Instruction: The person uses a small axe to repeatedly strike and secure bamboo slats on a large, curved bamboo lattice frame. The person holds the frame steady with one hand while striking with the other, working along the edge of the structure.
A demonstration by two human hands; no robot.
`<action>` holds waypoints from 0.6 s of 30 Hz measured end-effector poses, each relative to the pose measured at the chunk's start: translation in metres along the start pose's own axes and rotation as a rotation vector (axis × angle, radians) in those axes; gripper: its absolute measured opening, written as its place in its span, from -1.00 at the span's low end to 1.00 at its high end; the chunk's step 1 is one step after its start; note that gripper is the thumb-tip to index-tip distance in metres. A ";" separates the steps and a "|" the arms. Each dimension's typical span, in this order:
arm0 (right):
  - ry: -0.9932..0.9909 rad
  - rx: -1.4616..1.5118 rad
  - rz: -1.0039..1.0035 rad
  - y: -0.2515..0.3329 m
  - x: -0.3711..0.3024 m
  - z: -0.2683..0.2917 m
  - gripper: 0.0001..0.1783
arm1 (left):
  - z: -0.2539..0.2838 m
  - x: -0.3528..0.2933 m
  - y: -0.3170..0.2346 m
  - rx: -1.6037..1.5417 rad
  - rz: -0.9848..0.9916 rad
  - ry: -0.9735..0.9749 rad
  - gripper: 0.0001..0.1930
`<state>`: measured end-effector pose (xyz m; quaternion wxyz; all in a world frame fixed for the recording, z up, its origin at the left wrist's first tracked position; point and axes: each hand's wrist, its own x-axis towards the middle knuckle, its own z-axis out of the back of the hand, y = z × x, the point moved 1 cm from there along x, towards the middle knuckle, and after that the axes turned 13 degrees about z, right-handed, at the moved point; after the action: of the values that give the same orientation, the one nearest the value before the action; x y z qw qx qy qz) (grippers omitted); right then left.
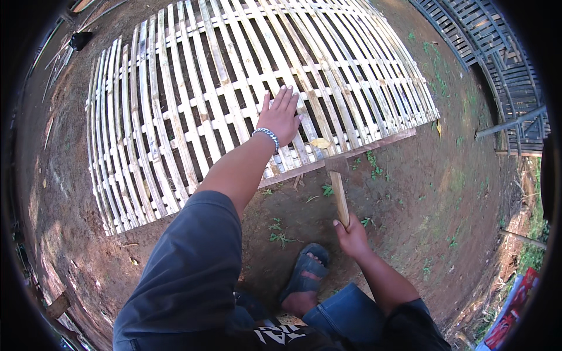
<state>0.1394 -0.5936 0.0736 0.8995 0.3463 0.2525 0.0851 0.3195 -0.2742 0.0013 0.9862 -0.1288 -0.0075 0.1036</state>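
A wide panel of pale bamboo slats (225,76), with long strips crossed by several cross-pieces, lies low over the ground ahead of me. My left hand (280,119) rests palm down on the slats near the panel's close edge, its fingers stretched out and holding nothing. In my right hand (352,237) is the wooden handle of a hammer (339,196), my fingers wrapped round its lower end. The dark head of the hammer is up beside the panel's near edge. A yellow leaf (320,143) lies on the slats between my left hand and the hammer head.
Along the panel's near edge runs a wooden board (374,145). Brown soil (445,199) with small green weeds surrounds it. A slatted bamboo fence (492,58) stands at the far right. My sandalled foot (307,275) is on the ground below the hammer. Red cloth (515,310) shows at the lower right.
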 end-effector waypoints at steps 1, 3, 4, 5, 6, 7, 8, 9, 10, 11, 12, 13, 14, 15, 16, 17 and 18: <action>-0.009 0.018 -0.010 0.006 0.004 0.002 -0.51 | -0.011 0.006 -0.006 0.005 0.016 0.003 -0.32; -0.020 0.070 -0.025 0.020 0.012 0.004 -0.52 | -0.024 0.009 -0.012 0.046 0.031 0.025 -0.29; -0.027 0.086 -0.017 0.025 0.015 0.004 -0.52 | -0.028 0.009 -0.014 0.068 0.043 0.040 -0.28; -0.037 0.103 -0.017 0.028 0.017 0.004 -0.52 | -0.023 0.009 -0.017 0.100 0.042 0.062 -0.27; -0.047 0.120 -0.015 0.029 0.020 0.001 -0.53 | -0.024 0.007 -0.020 0.103 0.035 0.055 -0.27; -0.030 0.069 -0.019 0.027 0.025 -0.002 -0.53 | -0.021 0.006 -0.020 0.112 0.033 0.041 -0.28; -0.012 0.019 -0.021 0.024 0.029 -0.005 -0.53 | -0.021 0.007 -0.021 0.125 0.025 0.044 -0.28; 0.006 -0.030 -0.022 0.022 0.033 -0.007 -0.53 | -0.021 0.008 -0.021 0.138 0.018 0.047 -0.28; 0.026 -0.025 -0.019 0.024 0.038 -0.006 -0.53 | -0.019 0.010 -0.020 0.152 0.012 0.042 -0.28; 0.045 -0.020 -0.016 0.027 0.043 -0.005 -0.54 | -0.020 0.010 -0.019 0.151 0.012 0.066 -0.28; 0.065 -0.014 -0.013 0.029 0.046 -0.004 -0.55 | -0.020 0.009 -0.018 0.150 0.012 0.090 -0.28; 0.003 -0.011 0.050 0.036 0.047 0.000 -0.55 | -0.020 0.009 -0.018 0.142 0.011 0.109 -0.28; -0.058 -0.006 0.113 0.044 0.046 0.006 -0.56 | -0.017 0.009 -0.018 0.147 0.021 0.132 -0.27; -0.119 -0.001 0.176 0.051 0.044 0.010 -0.57 | -0.018 0.008 -0.017 0.145 0.019 0.137 -0.27; -0.124 -0.012 0.203 0.050 0.045 0.013 -0.58 | -0.018 0.011 -0.017 0.143 0.018 0.128 -0.28; -0.128 -0.022 0.231 0.047 0.044 0.015 -0.59 | -0.016 0.012 -0.016 0.142 0.017 0.118 -0.28; -0.132 -0.032 0.258 0.043 0.044 0.017 -0.59 | -0.015 0.011 -0.018 0.158 0.014 0.156 -0.28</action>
<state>0.1866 -0.5572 0.0957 0.9012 0.3662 0.1447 0.1810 0.3341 -0.2926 -0.0092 0.9901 -0.0584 0.0783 0.1005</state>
